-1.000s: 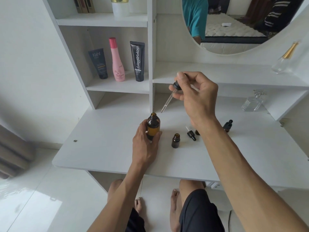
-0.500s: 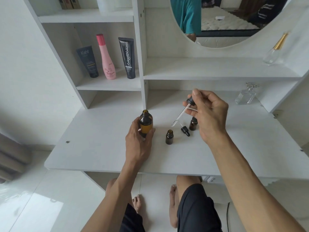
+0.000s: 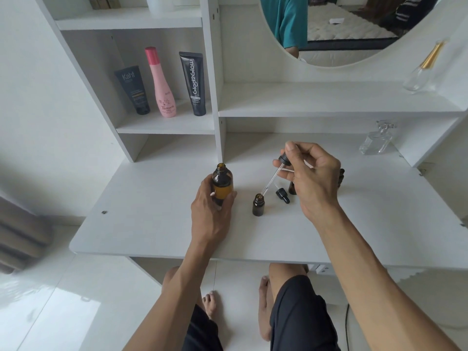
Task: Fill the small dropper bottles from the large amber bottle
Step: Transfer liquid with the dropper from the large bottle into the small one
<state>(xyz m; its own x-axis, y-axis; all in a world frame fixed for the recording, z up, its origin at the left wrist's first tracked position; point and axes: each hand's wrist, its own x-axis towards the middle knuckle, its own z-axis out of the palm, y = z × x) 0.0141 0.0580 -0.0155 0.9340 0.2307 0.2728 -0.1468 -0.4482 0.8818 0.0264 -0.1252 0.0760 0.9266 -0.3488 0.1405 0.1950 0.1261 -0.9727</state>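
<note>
The large amber bottle [image 3: 222, 183] stands uncapped and upright on the white desk [image 3: 141, 219], with my left hand [image 3: 211, 211] wrapped around its lower body. My right hand [image 3: 310, 178] pinches a glass dropper [image 3: 274, 173] by its black bulb. The pipette slants down to the left, its tip just above the mouth of an open small dropper bottle [image 3: 258, 205]. A loose black dropper cap [image 3: 282, 195] lies beside that bottle. Behind my right hand another small dark bottle [image 3: 291, 188] is partly hidden, and a further dark one [image 3: 340, 177] peeks out at the right.
Two tubes and a pink bottle [image 3: 163, 84] stand on the left shelf. A clear glass perfume bottle [image 3: 377, 141] sits at the back right of the desk, another with a gold cap [image 3: 423, 69] on the upper shelf. A round mirror [image 3: 329, 29] hangs above.
My right hand has carried the dropper from above the large amber bottle down and right to the open small bottle. My left hand has stayed on the large bottle.
</note>
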